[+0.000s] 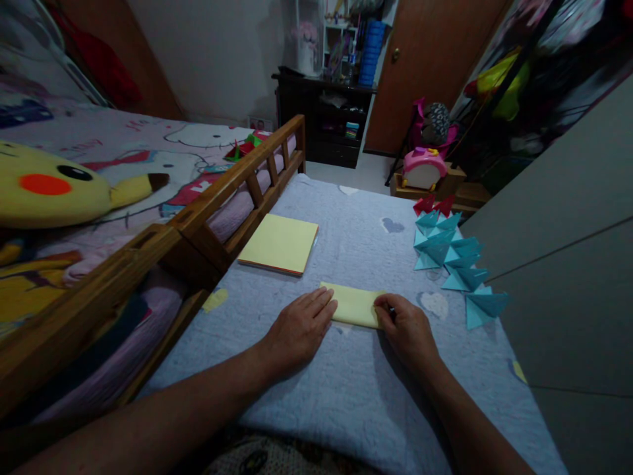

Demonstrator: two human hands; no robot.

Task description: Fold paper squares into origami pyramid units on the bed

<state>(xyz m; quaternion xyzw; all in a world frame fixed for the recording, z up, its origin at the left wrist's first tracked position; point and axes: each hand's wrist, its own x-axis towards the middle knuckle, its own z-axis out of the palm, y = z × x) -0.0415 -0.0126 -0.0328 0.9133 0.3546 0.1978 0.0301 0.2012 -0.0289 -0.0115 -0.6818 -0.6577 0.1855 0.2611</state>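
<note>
A sheet of yellow paper, folded into a long narrow rectangle, lies on the blue cloth in front of me. My left hand rests flat over its left end, fingers stretched out. At the other end my right hand pinches the paper's right edge between thumb and fingers. Beyond my left hand sits a stack of square paper, yellow on top with an orange edge showing below. Several folded turquoise paper pieces stand in rows to the right, with red folded pieces behind them.
A wooden bed rail runs along the left side, with a yellow plush toy on the bed beyond it. White cabinet panels border the right. Further back are a dark shelf unit and a pink toy case.
</note>
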